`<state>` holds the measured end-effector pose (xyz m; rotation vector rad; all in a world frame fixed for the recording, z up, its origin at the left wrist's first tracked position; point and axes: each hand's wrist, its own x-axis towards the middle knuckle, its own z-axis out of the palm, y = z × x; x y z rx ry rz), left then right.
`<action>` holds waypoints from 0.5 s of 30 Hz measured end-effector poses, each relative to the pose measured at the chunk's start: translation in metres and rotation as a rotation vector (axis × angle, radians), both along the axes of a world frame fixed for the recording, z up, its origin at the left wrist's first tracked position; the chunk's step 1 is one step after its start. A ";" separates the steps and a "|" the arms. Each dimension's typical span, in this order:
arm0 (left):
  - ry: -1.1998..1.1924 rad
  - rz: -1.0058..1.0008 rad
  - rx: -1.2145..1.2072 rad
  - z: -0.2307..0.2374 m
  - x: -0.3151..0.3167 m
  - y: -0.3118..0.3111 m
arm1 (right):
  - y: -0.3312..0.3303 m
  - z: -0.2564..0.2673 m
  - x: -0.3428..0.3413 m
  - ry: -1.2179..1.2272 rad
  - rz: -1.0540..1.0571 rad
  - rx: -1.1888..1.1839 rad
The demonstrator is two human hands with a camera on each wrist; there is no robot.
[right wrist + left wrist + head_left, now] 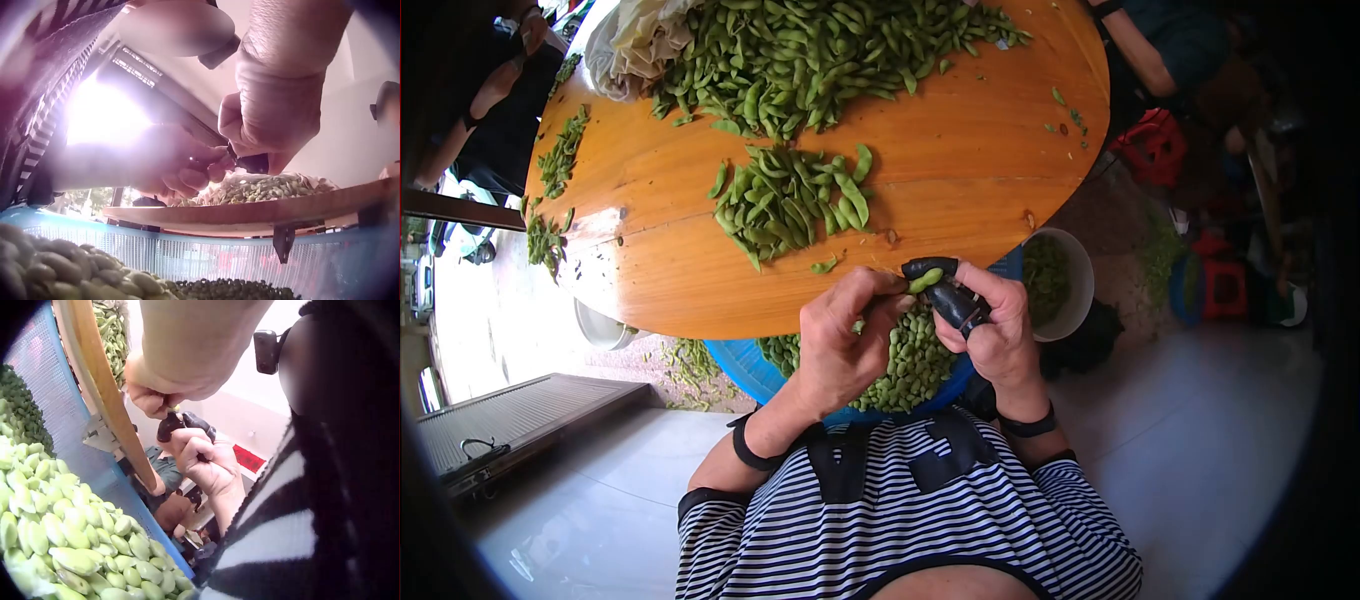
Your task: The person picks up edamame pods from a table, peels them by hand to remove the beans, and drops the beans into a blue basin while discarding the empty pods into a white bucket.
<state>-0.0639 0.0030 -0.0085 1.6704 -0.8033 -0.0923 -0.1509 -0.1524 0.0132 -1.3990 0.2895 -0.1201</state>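
Note:
A green soybean pod (pixel 925 281) is held between both hands above the table's near edge. My left hand (pixel 847 335) pinches its left end with thumb and fingertips. My right hand (pixel 1000 325), black covers (pixel 956 304) on its thumb and a finger, grips the pod from the other side. Below the hands, a blue mesh basket (pixel 115 494) holds a heap of shelled green beans (pixel 81 534), with darker green ones beside them. Seen from the right wrist, the pod is hidden behind the fingers.
A loose cluster of pods (pixel 790 205) lies on the round wooden table (pixel 960 200), with a large pile (pixel 800 60) and a pale cloth sack (pixel 635 45) farther back. A white bucket (pixel 1078 285) stands right of the basket. Other people's arms (pixel 1140 50) show at the table's far sides.

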 end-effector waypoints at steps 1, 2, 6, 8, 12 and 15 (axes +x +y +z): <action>0.441 -0.130 -0.123 0.000 0.002 0.004 | 0.000 -0.001 -0.001 0.000 0.000 0.001; 0.882 -0.260 -0.246 0.000 0.003 0.006 | 0.001 -0.002 -0.002 -0.026 -0.005 0.089; 1.519 -0.646 -0.530 -0.011 0.000 0.009 | -0.005 0.000 -0.006 -0.064 0.043 0.389; 1.319 -0.520 -0.355 0.002 -0.001 0.005 | -0.013 -0.002 -0.010 -0.029 0.056 0.224; 0.625 -0.212 -0.050 0.007 -0.005 -0.007 | -0.009 0.009 -0.005 -0.124 0.017 -0.646; 0.373 -0.138 0.107 0.022 0.002 -0.008 | 0.000 0.011 -0.007 -0.171 0.013 -0.733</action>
